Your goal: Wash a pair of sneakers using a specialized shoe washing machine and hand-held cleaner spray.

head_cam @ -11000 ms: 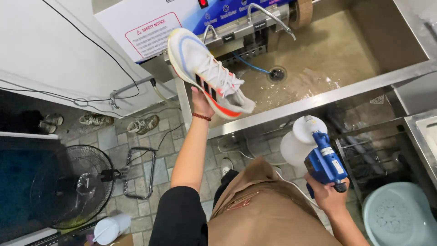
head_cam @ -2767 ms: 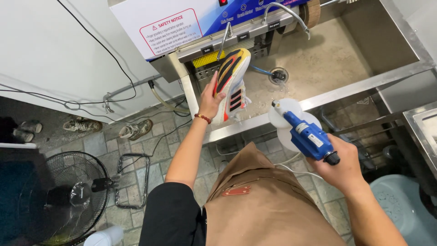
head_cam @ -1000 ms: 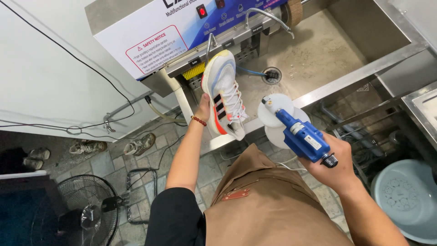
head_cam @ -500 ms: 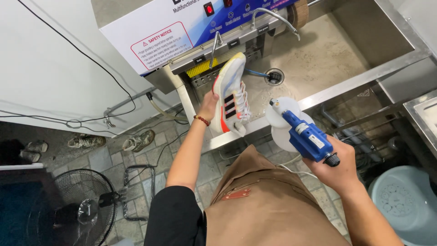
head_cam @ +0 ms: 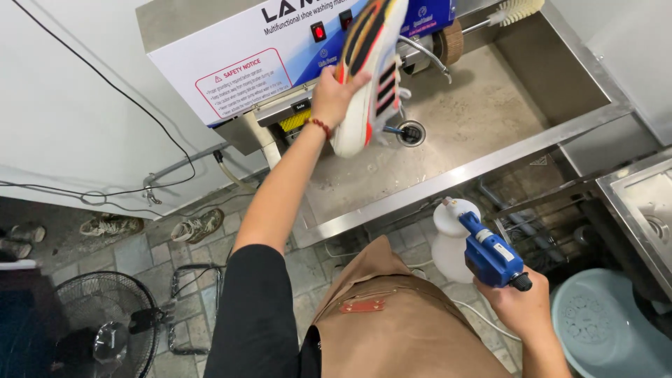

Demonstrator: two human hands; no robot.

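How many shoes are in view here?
5, maybe more hidden: one shoe in the left hand over the sink, two on the floor, two at the left edge.

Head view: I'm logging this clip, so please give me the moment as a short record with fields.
setting: steel sink basin with a washing machine unit behind it
left hand: holds a white sneaker with dark stripes, raised over the basin
right hand: holds a blue and white spray bottle low, outside the basin
drain: under the sneaker
floor: fan, pale blue tub
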